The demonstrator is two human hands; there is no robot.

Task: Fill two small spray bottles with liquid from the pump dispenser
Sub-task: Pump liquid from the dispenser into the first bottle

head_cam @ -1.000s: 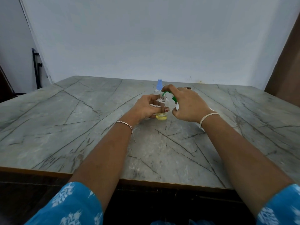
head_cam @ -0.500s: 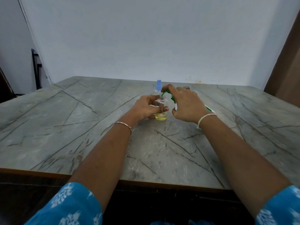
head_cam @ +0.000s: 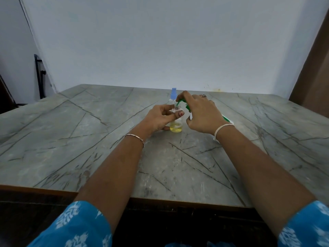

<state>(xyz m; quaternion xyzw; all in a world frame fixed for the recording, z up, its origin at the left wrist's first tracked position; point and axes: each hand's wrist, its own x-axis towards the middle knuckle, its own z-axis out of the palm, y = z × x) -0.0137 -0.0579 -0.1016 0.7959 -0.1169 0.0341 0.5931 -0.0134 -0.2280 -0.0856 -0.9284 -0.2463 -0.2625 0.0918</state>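
Observation:
A small clear spray bottle (head_cam: 176, 128) stands uncapped on the marble table, with a little yellow liquid at its bottom. My left hand (head_cam: 160, 117) grips its body, thumb across the front. My right hand (head_cam: 200, 114) holds the pump dispenser (head_cam: 227, 119), a white and green bottle mostly hidden behind the hand. The index finger lies on the green pump head (head_cam: 182, 101), whose nozzle sits over the open neck. Just behind stands a second small bottle with a blue spray cap (head_cam: 173, 93).
The grey veined table top (head_cam: 89, 139) stretches wide to both sides, with a brown front edge near me. A white wall backs the table. A dark stand (head_cam: 38, 75) is at the far left and a brown panel at the right.
Both hands stay at the bottle and pump with only slight shifts. The level of yellow liquid looks about the same.

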